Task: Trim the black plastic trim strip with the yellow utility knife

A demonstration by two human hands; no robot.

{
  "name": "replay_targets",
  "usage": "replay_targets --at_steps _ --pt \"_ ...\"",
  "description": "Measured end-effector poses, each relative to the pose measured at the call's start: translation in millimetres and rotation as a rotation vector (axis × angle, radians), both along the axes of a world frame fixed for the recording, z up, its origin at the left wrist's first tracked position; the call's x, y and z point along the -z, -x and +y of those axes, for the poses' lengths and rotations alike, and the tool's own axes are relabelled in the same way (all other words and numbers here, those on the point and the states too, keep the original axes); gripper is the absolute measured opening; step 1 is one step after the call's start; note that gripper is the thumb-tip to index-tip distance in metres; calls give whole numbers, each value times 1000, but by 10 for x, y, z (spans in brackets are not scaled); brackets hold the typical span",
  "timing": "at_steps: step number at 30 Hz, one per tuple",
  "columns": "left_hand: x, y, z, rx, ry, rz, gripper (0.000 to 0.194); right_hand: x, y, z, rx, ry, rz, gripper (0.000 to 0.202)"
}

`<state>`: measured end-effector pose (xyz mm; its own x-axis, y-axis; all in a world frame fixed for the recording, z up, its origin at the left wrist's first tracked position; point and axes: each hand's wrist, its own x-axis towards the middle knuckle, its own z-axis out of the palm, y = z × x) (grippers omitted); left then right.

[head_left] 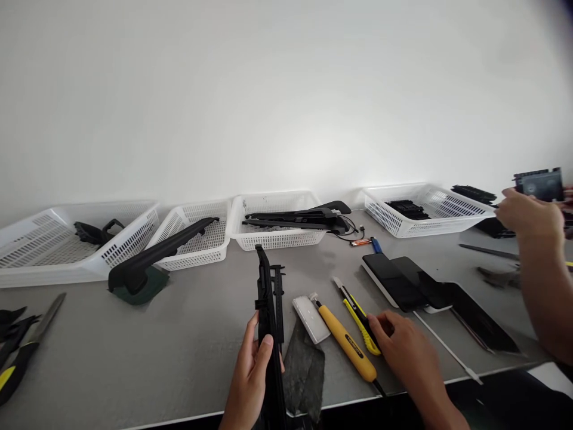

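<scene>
My left hand [250, 364] is wrapped round a long, narrow black plastic part [267, 310], held upright at the front of the table. Close behind that part is a black caliper [278, 292], partly hidden by it. My right hand [405, 343] has its thumb and fingertips closed on the black side of a yellow-and-black utility knife [358, 313], whose blade end points away from me. Left of the knife lies a yellow corded hand tool [349, 344], beside a white block-like case [311, 319] and a dark cloth [305, 364].
White baskets [277, 240] along the wall hold black plastic parts. Phones [396, 280] and a white cable [447, 346] lie to the right. At far right, a co-worker's hand [532, 212] holds a black part [539, 184]. A knife [33, 349] lies at left.
</scene>
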<state>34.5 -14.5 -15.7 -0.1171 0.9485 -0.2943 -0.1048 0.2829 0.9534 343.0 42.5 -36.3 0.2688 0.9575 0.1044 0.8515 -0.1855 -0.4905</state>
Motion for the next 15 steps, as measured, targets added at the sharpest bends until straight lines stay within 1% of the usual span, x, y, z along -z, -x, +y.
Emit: replay_targets --at_steps 1,3,4,6,7,9,11,13,15 --pt "4 1 2 -7 2 -2 97 -34 52 -10 -21 -88 12 59" --pt "11 0 4 -18 10 -4 97 -111 238 -39 -138 -249 63 49" --pt "14 -2 5 -25 13 -7 98 -143 369 -56 -228 -290 92 40" --pt "20 -10 5 -39 20 -14 100 -176 664 -84 -419 -286 102 24" --pt "24 -14 5 -44 23 -16 102 -173 807 -92 -473 -291 76 22" --pt "33 -19 6 -49 25 -13 106 -135 1029 -91 -489 -328 6 26" --pt "40 -20 10 -36 28 1 109 -76 1130 -67 -463 -357 -17 25" --pt "40 -18 17 -1 16 29 110 -20 1118 -24 -429 -352 36 24" --pt "29 -16 23 44 -21 72 107 13 1042 21 -347 -331 133 28"
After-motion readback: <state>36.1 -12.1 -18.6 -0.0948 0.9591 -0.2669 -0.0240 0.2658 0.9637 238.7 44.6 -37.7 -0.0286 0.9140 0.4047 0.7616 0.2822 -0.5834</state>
